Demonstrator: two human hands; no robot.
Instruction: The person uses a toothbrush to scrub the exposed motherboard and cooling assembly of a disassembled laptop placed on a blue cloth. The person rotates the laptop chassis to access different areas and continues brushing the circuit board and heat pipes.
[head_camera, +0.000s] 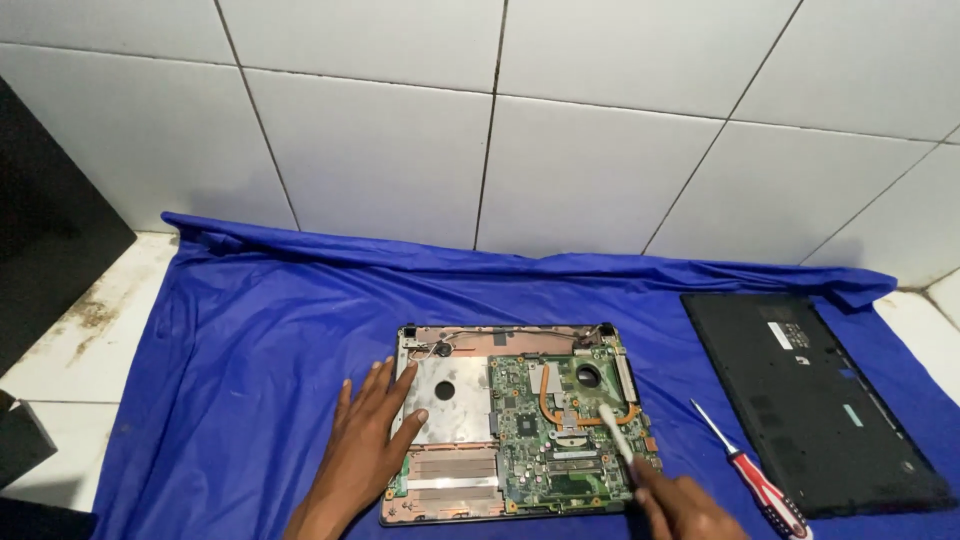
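An opened laptop base (455, 395) lies on a blue cloth (250, 330), its green circuit board (560, 430) and copper heat pipe exposed. My left hand (365, 440) rests flat on the left edge of the base, thumb on the silver plate. My right hand (685, 505) grips a white brush (615, 430) whose tip touches the board near the heat pipe.
A black laptop bottom cover (815, 400) lies at the right on the cloth. A red-and-white handled screwdriver (755, 480) sits between it and the base. White tiled wall behind; a dark object (50, 220) stands at the left.
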